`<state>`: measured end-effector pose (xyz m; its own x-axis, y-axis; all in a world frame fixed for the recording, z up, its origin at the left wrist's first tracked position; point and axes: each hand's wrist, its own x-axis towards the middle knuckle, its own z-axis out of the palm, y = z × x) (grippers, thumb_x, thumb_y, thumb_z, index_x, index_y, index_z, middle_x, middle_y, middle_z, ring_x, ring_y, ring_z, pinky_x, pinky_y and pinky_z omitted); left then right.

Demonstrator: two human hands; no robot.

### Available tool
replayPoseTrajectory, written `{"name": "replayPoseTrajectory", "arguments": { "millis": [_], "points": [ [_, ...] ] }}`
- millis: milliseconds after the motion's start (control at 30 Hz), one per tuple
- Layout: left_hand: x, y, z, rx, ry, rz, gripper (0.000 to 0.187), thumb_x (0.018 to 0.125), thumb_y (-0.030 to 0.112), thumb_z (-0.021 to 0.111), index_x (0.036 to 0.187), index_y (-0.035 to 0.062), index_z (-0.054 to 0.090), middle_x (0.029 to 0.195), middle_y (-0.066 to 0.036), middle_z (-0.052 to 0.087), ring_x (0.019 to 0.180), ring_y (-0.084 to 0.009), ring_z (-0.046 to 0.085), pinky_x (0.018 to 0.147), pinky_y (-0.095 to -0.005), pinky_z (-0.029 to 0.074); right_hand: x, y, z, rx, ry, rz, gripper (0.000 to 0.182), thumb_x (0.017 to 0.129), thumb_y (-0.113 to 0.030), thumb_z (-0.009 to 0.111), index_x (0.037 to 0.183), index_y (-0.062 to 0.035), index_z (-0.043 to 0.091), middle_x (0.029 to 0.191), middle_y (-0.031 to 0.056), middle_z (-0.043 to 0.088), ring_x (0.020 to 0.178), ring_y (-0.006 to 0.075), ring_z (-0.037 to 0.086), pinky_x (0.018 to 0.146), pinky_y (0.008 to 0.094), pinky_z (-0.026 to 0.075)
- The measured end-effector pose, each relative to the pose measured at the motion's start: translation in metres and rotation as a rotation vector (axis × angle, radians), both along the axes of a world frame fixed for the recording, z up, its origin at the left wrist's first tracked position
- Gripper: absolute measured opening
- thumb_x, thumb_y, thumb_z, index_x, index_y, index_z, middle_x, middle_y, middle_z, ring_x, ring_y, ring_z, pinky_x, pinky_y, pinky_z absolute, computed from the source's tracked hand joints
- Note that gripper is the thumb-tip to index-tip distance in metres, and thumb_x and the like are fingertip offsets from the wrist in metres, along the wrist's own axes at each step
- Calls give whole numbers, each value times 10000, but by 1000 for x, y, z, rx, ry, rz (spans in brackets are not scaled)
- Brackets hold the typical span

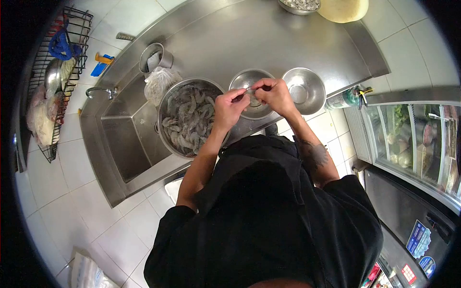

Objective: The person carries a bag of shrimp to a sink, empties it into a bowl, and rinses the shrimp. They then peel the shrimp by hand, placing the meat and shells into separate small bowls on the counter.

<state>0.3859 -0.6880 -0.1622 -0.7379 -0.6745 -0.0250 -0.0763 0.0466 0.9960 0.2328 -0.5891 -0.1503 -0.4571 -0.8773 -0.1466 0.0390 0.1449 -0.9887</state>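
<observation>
My left hand (230, 110) and my right hand (277, 97) meet over the middle steel bowl (245, 76), fingers pinched. Between the fingertips is a small greyish shrimp (250, 90), mostly hidden by them. Left of my left hand stands a large steel bowl (160, 114), heaped with raw, unpeeled grey shrimp (188, 120). A smaller steel bowl (314, 90) stands just right of my right hand. How much the middle bowl contains is hard to see behind my hands.
A sink (126, 144) with a tap (100, 91) lies left. Beside the large bowl are a plastic bag (161, 85) and a steel pot (166, 58). A filled bowl (300, 6) and a pale round board (343, 9) sit at the back. A glass-fronted fridge (418, 139) stands right.
</observation>
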Motion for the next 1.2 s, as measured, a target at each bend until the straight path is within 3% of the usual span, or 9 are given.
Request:
{"name": "replayPoseTrajectory", "arguments": {
  "millis": [233, 333, 433, 500, 600, 833, 900, 1100, 1200],
  "points": [
    [12, -23, -5, 420, 233, 103, 216, 887, 26, 638, 1065, -91, 605, 890, -105, 653, 755, -168, 672, 672, -272, 551, -17, 6, -22, 96, 157, -61, 166, 820, -92, 650, 931, 21, 701, 728, 48, 657, 607, 99, 592, 560, 245, 483],
    [8, -23, -6, 430, 279, 87, 160, 884, 10, 639, 1015, -73, 597, 913, -106, 650, 828, -191, 681, 746, -292, 561, -3, -4, -31, -113, 680, -26, 203, 827, -138, 674, 964, 9, 704, 793, 61, 668, 651, 110, 613, 591, 251, 500],
    [2, -21, -12, 334, 285, 134, 165, 867, -8, 651, 1017, -60, 604, 928, -103, 660, 842, -175, 674, 766, -274, 543, 13, -13, -15, -70, 582, -173, 215, 857, -146, 676, 1026, -17, 704, 808, 44, 641, 680, 90, 579, 604, 231, 472],
    [1, -17, -19, 227, 256, 169, 177, 856, -17, 659, 1023, -48, 611, 940, -99, 669, 847, -162, 671, 771, -263, 532, 20, -18, -7, 40, -355, -117, 225, 878, -136, 649, 1043, 14, 679, 774, 45, 629, 642, 101, 565, 564, 233, 449],
    [-2, -2, -9, -246, 127, 188, 212, 808, -7, 700, 1014, 3, 648, 988, -85, 690, 819, -129, 664, 725, -265, 526, 23, -22, -14, 33, -500, -120, 220, 876, -110, 630, 1028, 46, 661, 744, 45, 624, 601, 99, 540, 530, 234, 421],
    [2, -1, 4, -382, 123, 142, 198, 820, 49, 726, 1004, -7, 680, 930, -92, 706, 792, -118, 666, 699, -257, 526, 25, -20, 2, -7, -216, -193, 103, 836, -50, 621, 882, 37, 654, 680, 22, 599, 546, 69, 498, 465, 227, 365],
    [7, -6, 12, -136, 25, 74, 157, 876, 41, 681, 1009, -42, 680, 898, -71, 700, 796, -112, 659, 732, -238, 520, 23, -18, 5, 117, -54, -146, 73, 835, -30, 613, 806, 28, 646, 660, 13, 589, 540, 53, 488, 452, 220, 350],
    [7, -12, 26, 160, 161, 91, 183, 848, 69, 718, 960, -71, 681, 814, -75, 710, 741, -86, 655, 685, -234, 528, 24, -17, -5, -62, -216, -185, 92, 844, -41, 612, 798, 29, 651, 637, 12, 579, 531, 65, 501, 464, 224, 373],
    [8, -15, 15, -7, 133, 180, 157, 841, 43, 707, 965, -52, 686, 835, -85, 713, 751, -111, 671, 685, -244, 537, 33, -14, 19, -41, -252, -212, 117, 856, -69, 615, 804, 29, 652, 632, 18, 579, 535, 79, 516, 477, 230, 390]
  ]
}}
